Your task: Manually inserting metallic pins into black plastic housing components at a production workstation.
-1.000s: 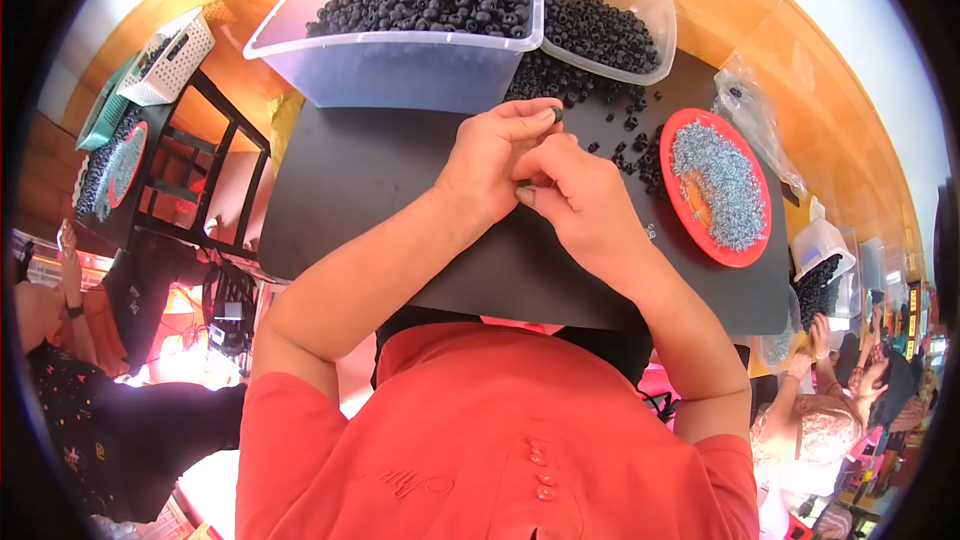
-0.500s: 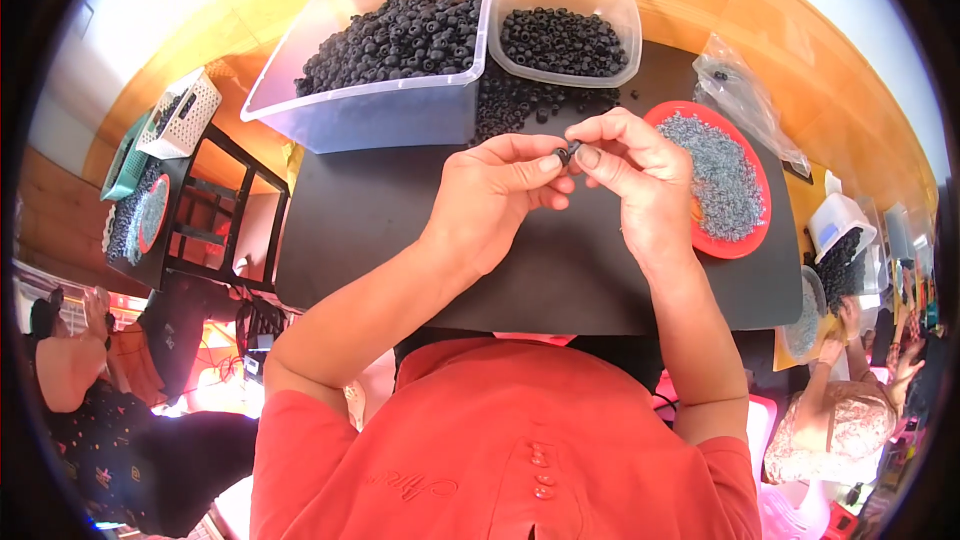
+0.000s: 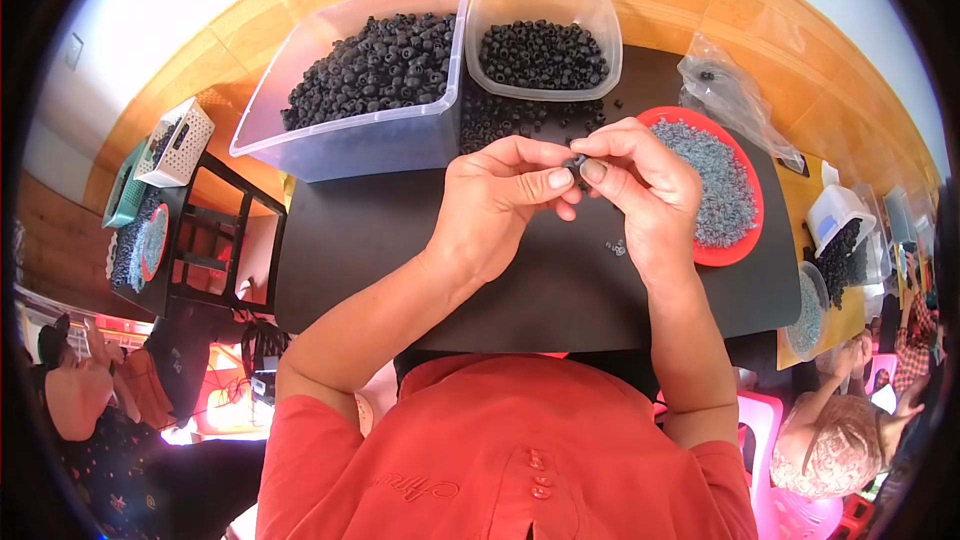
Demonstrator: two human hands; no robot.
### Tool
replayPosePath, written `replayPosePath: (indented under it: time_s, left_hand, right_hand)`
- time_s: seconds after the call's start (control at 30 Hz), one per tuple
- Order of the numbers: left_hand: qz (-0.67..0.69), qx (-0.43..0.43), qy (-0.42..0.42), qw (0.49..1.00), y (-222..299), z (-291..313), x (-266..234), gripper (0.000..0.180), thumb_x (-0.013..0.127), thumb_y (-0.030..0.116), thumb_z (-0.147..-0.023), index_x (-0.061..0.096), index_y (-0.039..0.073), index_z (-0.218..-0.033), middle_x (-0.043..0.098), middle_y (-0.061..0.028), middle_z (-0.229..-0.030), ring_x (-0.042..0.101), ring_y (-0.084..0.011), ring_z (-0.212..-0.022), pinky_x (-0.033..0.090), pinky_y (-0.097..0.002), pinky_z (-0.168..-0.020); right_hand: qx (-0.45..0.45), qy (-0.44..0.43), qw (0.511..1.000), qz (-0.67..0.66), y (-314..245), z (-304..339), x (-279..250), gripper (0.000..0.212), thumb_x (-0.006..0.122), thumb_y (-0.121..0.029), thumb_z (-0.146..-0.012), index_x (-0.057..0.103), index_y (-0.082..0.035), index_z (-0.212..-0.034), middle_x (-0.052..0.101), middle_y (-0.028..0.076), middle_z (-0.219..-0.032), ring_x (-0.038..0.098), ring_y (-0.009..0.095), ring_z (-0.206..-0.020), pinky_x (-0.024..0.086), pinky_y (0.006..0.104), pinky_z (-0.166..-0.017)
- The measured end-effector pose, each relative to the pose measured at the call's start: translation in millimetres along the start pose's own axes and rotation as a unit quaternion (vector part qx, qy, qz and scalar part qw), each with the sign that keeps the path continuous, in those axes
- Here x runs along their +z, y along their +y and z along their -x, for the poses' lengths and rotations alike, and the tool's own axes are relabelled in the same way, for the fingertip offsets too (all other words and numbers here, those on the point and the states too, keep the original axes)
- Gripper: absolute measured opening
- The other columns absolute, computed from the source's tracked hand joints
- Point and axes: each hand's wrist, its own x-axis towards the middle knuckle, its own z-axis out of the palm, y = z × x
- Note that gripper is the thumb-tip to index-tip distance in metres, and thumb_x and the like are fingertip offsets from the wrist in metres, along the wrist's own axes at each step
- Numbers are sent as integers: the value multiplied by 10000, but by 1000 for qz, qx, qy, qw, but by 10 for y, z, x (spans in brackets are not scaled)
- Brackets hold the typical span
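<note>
My left hand (image 3: pixel 490 195) and my right hand (image 3: pixel 650 190) meet above the dark table (image 3: pixel 540 290). Thumbs and fingers of both pinch one small round black part (image 3: pixel 576 169), largely covered by the fingertips. Just beyond them, loose black parts (image 3: pixel 515 118) of a similar look are scattered on the tabletop. To the right of my right hand lies a red plate (image 3: pixel 722 258) heaped with tiny grey-blue pieces (image 3: pixel 712 180). A few tiny clear-looking pieces (image 3: pixel 615 248) rest on the table beside my right wrist.
A large clear bin (image 3: pixel 385 145) and a smaller tub (image 3: pixel 545 95), both filled with black parts, stand at the back. A plastic bag (image 3: pixel 735 90) lies at the back right. A black stool frame (image 3: pixel 225 230) is on the left. Other people (image 3: pixel 825 440) sit on both sides.
The view has shifted slightly, so the table and bins sit lower. Both hands keep their pinch on the black part, fingers slightly rearranged. Tiny pieces beside my right wrist now show.
</note>
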Motion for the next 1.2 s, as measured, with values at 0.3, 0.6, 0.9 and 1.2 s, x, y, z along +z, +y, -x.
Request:
replayPosePath:
  time_s: [0.3, 0.6, 0.9, 1.2]
  left_hand:
    - [-5, 32, 16, 999, -27, 76, -19, 106, 684, -38, -859, 656, -37, -961, 688, -136, -898, 673, -218, -784, 559, -336, -683]
    - [-23, 37, 40, 998, -36, 195, -29, 118, 694, -39, -853, 652, -25, -962, 683, -105, -899, 668, -186, -786, 562, -318, -692]
    - [-28, 48, 15, 998, -118, 181, -152, 136, 678, -53, -855, 663, -22, -986, 661, -89, -949, 647, -198, -846, 561, -350, -724]
    - [-16, 24, 42, 999, -107, 144, -144, 117, 677, -36, -870, 636, -29, -980, 677, -90, -914, 650, -164, -800, 564, -303, -703]
  right_hand:
    - [-53, -36, 997, 45, 22, -32, -19, 115, 669, 80, -841, 675, 61, -954, 624, 96, -933, 593, 133, -776, 490, 236, -668]
    - [-100, -45, 985, 134, 30, 10, 32, 87, 685, 73, -827, 659, 63, -909, 631, 103, -891, 599, 142, -774, 490, 241, -670]
    - [-84, -52, 984, 148, 63, 45, 47, 106, 701, 68, -811, 657, 53, -906, 650, 97, -860, 611, 149, -765, 486, 243, -662]
    - [-41, -50, 987, 147, 56, 20, 54, 69, 657, 39, -867, 670, 31, -934, 629, 54, -846, 595, 109, -723, 462, 213, -617]
